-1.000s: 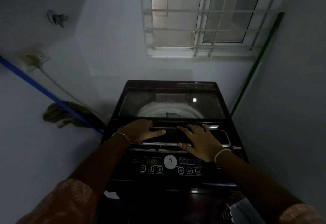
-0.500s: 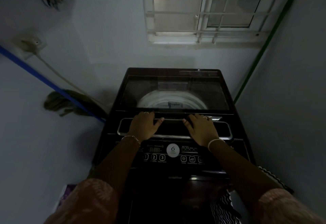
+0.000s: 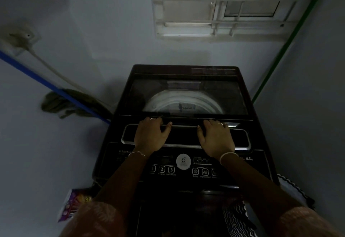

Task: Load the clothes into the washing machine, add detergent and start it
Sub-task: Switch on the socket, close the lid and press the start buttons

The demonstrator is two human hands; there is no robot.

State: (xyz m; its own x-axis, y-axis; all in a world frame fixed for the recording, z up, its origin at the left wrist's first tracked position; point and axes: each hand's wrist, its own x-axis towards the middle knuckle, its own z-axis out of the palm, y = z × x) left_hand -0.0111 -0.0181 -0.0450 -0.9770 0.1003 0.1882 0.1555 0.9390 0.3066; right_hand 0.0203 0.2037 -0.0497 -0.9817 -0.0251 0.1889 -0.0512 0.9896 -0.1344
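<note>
Grip on lid (image 3: 186,87) of washing machine (image 3: 184,182), standing against the wall (image 3: 121,40): left hand (image 3: 151,136) and right hand (image 3: 214,137) curl fingers over the lid's front edge, apparently to lift it for loading.

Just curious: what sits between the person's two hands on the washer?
Head view: between left hand and right hand, only bare glossy black chrome-rimmed lid panel.

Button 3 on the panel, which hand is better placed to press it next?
Left. Both hands grip the lid, but button 3 sits nearer the left hand, on its side of the round badge; the right hand is farther off.
</note>
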